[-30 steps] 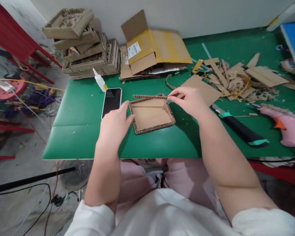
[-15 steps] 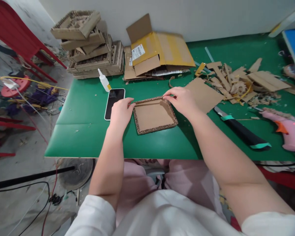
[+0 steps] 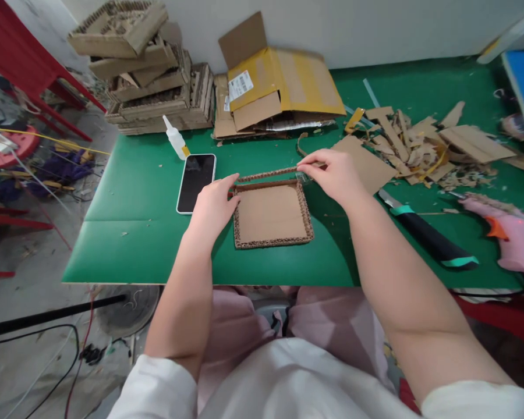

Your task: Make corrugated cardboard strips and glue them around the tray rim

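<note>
One smartphone [image 3: 195,184]; left hand [image 3: 215,202], fingers at the far-left corner of a shallow cardboard tray [image 3: 271,215] on green tabletop [image 3: 117,244], grip indeterminable; corrugated cardboard strip [image 3: 268,174] near the tray's far wall; right hand [image 3: 332,174], thumb and forefinger pinching the strip's right end.

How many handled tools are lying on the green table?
2: a black-handled knife to the right of the person's right hand, and a pink glue gun farther right. The cardboard scraps behind them could hide more.

White sleeves [image 3: 157,384], dusty-pink trousers [image 3: 334,317]
</note>
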`<state>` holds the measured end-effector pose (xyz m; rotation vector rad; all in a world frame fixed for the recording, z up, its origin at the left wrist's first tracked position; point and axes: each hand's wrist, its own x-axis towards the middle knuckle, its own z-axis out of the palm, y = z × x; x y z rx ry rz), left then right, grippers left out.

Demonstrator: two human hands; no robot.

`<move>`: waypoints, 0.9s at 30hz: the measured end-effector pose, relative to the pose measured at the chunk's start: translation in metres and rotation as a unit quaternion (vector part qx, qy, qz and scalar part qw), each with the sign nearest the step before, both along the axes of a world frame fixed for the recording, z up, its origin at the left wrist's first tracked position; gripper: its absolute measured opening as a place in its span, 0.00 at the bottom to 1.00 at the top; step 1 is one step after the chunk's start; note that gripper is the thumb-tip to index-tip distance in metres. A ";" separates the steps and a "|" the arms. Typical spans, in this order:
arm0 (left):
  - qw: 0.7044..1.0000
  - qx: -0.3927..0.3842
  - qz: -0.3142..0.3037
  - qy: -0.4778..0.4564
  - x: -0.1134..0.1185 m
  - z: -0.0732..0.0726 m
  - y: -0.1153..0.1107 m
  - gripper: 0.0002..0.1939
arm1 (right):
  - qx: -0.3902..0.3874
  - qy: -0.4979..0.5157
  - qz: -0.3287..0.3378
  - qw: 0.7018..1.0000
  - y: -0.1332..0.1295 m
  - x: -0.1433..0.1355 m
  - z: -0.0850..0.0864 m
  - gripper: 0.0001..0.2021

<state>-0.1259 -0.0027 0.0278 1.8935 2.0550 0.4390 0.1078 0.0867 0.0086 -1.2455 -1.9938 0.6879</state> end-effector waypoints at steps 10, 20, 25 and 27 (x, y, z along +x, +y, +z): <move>1.000 0.016 0.002 0.014 0.000 0.002 -0.004 0.25 | -0.030 -0.035 0.030 0.998 0.001 0.004 -0.010 0.05; 0.984 0.135 0.059 -0.100 0.002 -0.001 0.003 0.07 | -0.019 0.014 0.017 1.000 -0.008 -0.006 -0.004 0.05; 0.936 0.216 0.071 -0.271 0.011 0.008 0.000 0.08 | -0.012 0.043 0.069 0.997 -0.020 -0.020 0.005 0.04; 0.926 0.214 0.057 -0.307 0.019 0.008 0.000 0.11 | -0.063 0.086 0.062 0.992 -0.024 -0.026 0.007 0.02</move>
